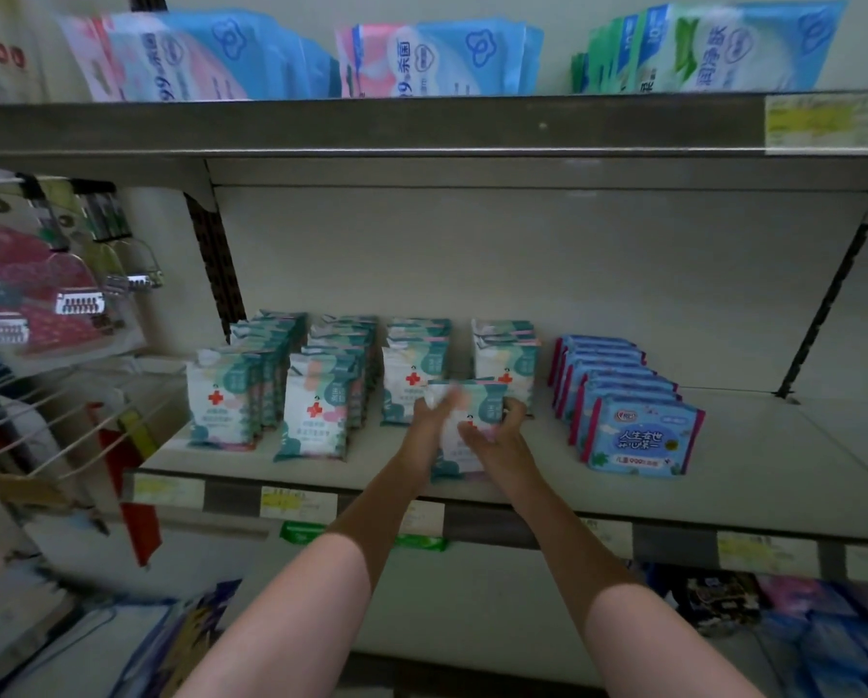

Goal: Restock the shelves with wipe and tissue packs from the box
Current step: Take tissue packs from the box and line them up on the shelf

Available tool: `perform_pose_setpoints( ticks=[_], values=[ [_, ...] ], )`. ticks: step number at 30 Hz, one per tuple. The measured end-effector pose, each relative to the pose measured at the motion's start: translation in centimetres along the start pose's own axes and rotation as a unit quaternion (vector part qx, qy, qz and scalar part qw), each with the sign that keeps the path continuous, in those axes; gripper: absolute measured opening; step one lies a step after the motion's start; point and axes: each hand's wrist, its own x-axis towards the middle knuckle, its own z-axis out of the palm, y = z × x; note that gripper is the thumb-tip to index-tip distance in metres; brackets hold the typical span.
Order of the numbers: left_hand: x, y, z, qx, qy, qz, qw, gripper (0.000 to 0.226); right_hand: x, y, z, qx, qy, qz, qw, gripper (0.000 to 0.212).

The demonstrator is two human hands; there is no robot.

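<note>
Both hands' fingers (515,408) are clamping one wipe pack (472,420) onto the shelf (724,488); rows left of them stocked, space right remaining.

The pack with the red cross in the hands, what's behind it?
Behind the held pack, gripped by the left hand and right hand, stand two rows of matching packs. Their lower fronts are covered, so what lies there can't be seen.
</note>
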Motion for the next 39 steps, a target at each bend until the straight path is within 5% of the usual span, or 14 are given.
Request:
perform_pose_setpoints(
  ticks=[3, 6, 11, 17, 21, 31, 39],
  values=[
    [-0.2, -0.1, -1.3, 0.128, -0.015, 0.027, 0.991, 0.056, 0.5, 0.2, 0.4, -0.060, -0.050, 0.025, 0.997, 0.084],
    [0.2, 0.4, -3.6, 0.254, 0.002, -0.008, 0.967, 0.061, 1.4, 0.0, 1.0, -0.210, -0.084, 0.057, 0.972, 0.078],
    [-0.3, 3.1, -5.8, 0.298, 0.014, -0.018, 0.954, 0.048, 2.2, -3.6, 2.5, -0.222, -0.173, 0.014, 0.959, 0.059],
    [0.9, 5.2, -6.6, 0.400, 0.124, 0.039, 0.907, 0.040, 3.6, -5.2, 5.0, -0.147, -0.086, 0.019, 0.985, 0.042],
    [1.6, 4.0, -7.0, 0.406, 0.169, 0.021, 0.898, 0.042, 4.4, -4.7, 6.6, -0.220, -0.046, 0.034, 0.974, 0.040],
    [1.6, 5.3, -9.2, 0.369, 0.011, 0.003, 0.929, 0.051, 3.4, -5.0, 7.6, -0.207, -0.003, 0.082, 0.975, 0.049],
    [0.1, 7.5, -7.2, 0.340, 0.037, 0.164, 0.925, 0.041, 1.3, -6.4, 6.9, -0.160, 0.074, 0.138, 0.975, 0.047]
  ],
)
